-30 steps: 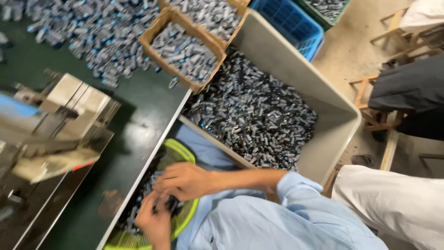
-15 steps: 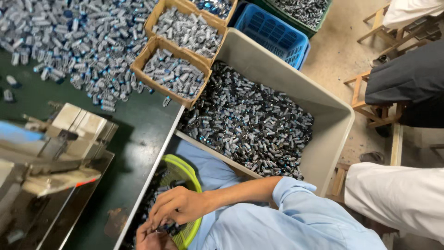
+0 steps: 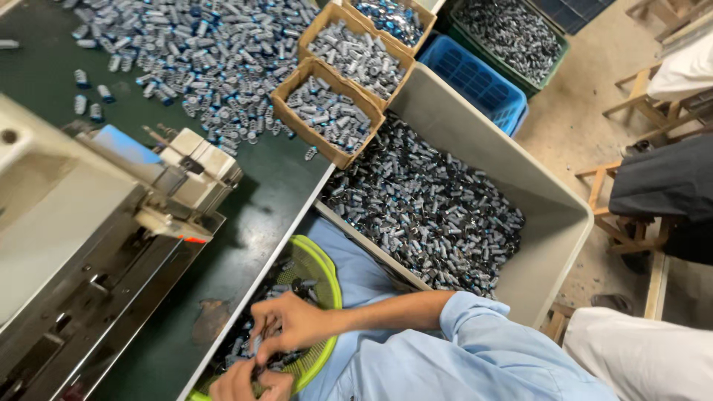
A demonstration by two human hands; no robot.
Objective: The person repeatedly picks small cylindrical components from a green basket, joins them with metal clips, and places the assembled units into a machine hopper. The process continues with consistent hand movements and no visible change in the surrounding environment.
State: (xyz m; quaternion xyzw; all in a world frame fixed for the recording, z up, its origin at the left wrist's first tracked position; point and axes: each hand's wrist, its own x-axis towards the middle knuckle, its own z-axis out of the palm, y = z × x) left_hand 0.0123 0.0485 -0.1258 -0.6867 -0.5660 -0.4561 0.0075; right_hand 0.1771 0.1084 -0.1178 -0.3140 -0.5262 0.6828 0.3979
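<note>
Two hands work low in the head view, over a yellow-green mesh basket (image 3: 327,276) that rests on the person's lap, against the edge of the dark green table (image 3: 256,197). The right hand (image 3: 291,324) reaches in from a light blue sleeve (image 3: 475,338), its fingers curled down and pinching among the small dark metal parts (image 3: 291,285) lying in the basket. The left hand (image 3: 239,382) sits just below it at the bottom edge, partly cut off, its fingers bent around some of the same parts; how tight the grasp is I cannot tell. The hands are touching or nearly so.

Left of the basket a pale grey machine (image 3: 82,215) stands on the table. Farther up, loose silver-and-blue cylindrical parts (image 3: 200,52) are heaped on the table, beside three cardboard boxes (image 3: 327,115) filled with similar pieces. Right of the table a large beige bin (image 3: 512,174) holds many dark parts, with a blue crate (image 3: 475,78) just beyond it.
</note>
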